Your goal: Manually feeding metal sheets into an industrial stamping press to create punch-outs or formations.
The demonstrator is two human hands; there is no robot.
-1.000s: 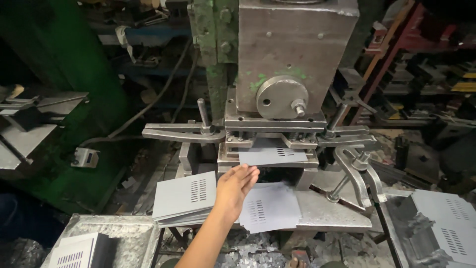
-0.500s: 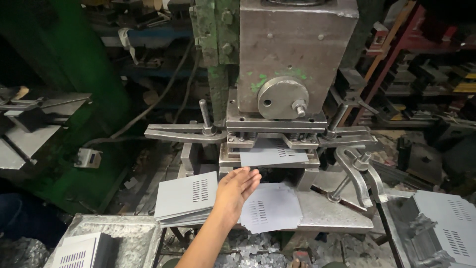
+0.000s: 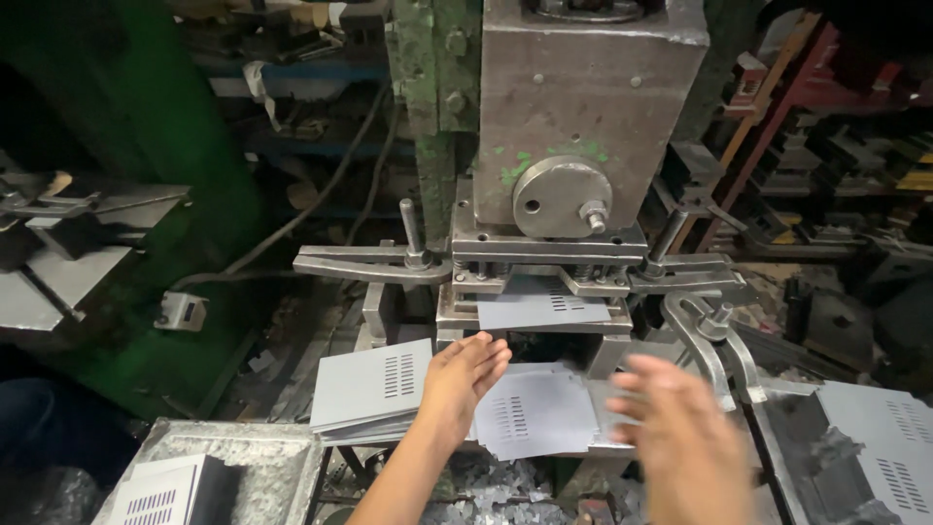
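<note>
We see our left hand (image 3: 465, 381) stretched forward with the palm down and the fingers straight and close together, gripping nothing. Its fingertips lie on or just over the near edge of a grey metal sheet with a block of slots (image 3: 536, 413), which rests flat on the press table just to the right of the hand. We cannot tell whether the fingers truly press on it.

Our right hand (image 3: 680, 437) is blurred, further right and nearer to us. Its fingers look loosely spread and it appears to hold nothing, though the blur keeps us from being sure. It hovers over the right edge of the same sheet.

Just beyond the left fingertips, a second slotted sheet (image 3: 541, 309) sits in the die of the press (image 3: 583, 126), under the heavy grey ram block. Just left of the left hand lies a stack of similar sheets (image 3: 369, 394). Nearer to us and well to the left of the wrist stands a metal tray (image 3: 243, 476) with more slotted parts. Far right of the right hand lies another pile of slotted panels (image 3: 889, 437).
</note>
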